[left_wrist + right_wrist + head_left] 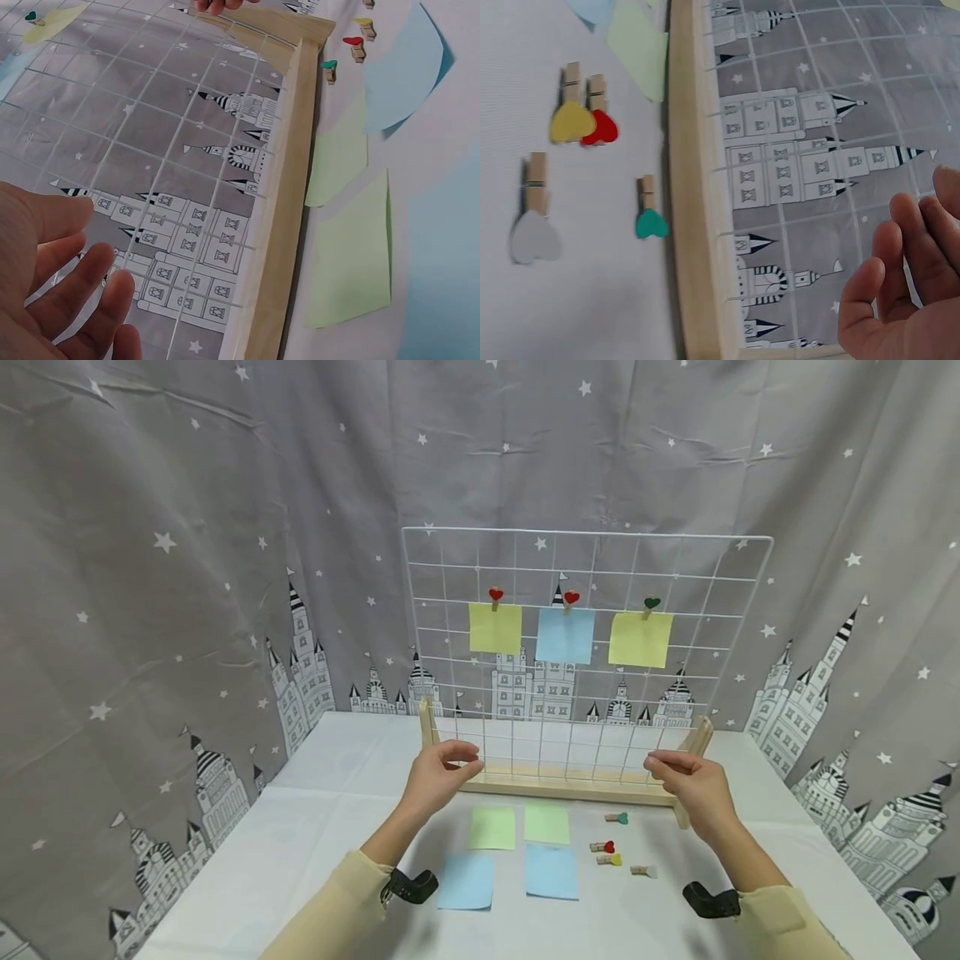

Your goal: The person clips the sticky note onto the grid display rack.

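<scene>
My left hand (442, 774) hovers before the lower left of a white wire grid (525, 745), its fingers loosely bent with nothing between them. On the other side my right hand (696, 787) is held up near the grid's lower right, also holding nothing. Both hands' fingers are relaxed in the wrist views. High on the grid hang a yellow note (495, 631) and a blue note (565, 637) under red heart clips, and another yellow note (640, 642) under a dark green heart clip (652, 603).
The grid stands in a wooden base (570, 787). Before it lie two green notes (492, 829) and two blue notes (551, 871). To their right are small wooden heart clips: teal (652, 223), red (604, 129), yellow (571, 122) and grey (535, 238). A patterned curtain (225, 527) hangs behind.
</scene>
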Demonstrator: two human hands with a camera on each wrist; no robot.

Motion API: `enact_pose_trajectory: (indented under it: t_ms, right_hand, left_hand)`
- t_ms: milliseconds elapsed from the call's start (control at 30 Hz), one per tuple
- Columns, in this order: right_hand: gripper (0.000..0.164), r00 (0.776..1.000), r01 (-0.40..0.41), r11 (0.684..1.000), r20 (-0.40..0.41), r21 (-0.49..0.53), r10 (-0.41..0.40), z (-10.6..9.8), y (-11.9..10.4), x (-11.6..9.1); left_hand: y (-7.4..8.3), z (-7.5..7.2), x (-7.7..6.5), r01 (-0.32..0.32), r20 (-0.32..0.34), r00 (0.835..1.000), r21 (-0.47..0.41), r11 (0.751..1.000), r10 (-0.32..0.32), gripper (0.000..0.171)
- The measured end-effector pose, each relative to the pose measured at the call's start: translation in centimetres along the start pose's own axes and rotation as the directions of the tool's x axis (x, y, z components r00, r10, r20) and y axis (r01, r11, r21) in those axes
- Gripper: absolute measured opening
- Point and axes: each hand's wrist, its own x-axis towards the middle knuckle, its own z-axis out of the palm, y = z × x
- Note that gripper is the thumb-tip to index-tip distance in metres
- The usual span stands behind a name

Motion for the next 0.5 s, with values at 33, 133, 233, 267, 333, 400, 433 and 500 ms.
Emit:
enact_pose_trajectory:
  t_ms: [33, 133, 233, 267, 333, 400, 433, 500]
  right_hand:
    - [0.054, 1.000, -0.004, 1.000, 0.006, 0.002, 0.004, 0.1, 0.3, -0.1]
    - [0.055, 1.000, -0.010, 1.000, 0.019, 0.006, 0.010, 0.2, 1.1, -0.3]
    - [0.056, 0.999, -0.017, 1.000, 0.029, -0.003, 0.017, 0.3, 1.7, -0.5]
    - [0.056, 0.999, -0.021, 1.000, 0.033, -0.008, 0.021, 0.4, 1.9, -0.5]
    - [0.057, 0.998, -0.029, 1.000, 0.047, -0.006, 0.029, 0.4, 2.2, -0.6]
    - [0.057, 0.997, -0.034, 0.999, 0.065, -0.003, 0.034, 0.4, 2.7, -0.7]
    - [0.057, 0.997, -0.035, 0.999, 0.075, 0.001, 0.035, 0.4, 2.9, -0.8]
    - [0.056, 0.995, -0.037, 0.999, 0.092, 0.017, 0.035, 0.4, 3.4, -0.9]
  left_hand:
    - [-0.2, 0.0, -0.2, 0.002, 0.001, 1.000, 0.000, 1.000, -0.002, 0.019]
    - [-0.7, 0.1, -0.5, 0.010, 0.002, 1.000, 0.007, 1.000, -0.010, 0.020]
    - [-1.1, 0.1, -0.6, 0.013, 0.003, 1.000, 0.019, 1.000, -0.014, 0.020]
    - [-1.2, 0.1, -0.6, 0.016, 0.003, 1.000, 0.025, 1.000, -0.016, 0.020]
    - [-1.3, 0.0, -0.7, 0.011, 0.001, 1.000, 0.025, 1.000, -0.011, 0.021]
    - [-1.5, -0.1, -0.9, 0.010, 0.002, 1.000, 0.018, 1.000, -0.010, 0.020]
    - [-1.6, -0.1, -1.0, 0.012, 0.004, 1.000, 0.015, 1.000, -0.012, 0.020]
    - [-1.9, -0.1, -1.2, 0.020, 0.013, 1.000, 0.004, 1.000, -0.020, 0.021]
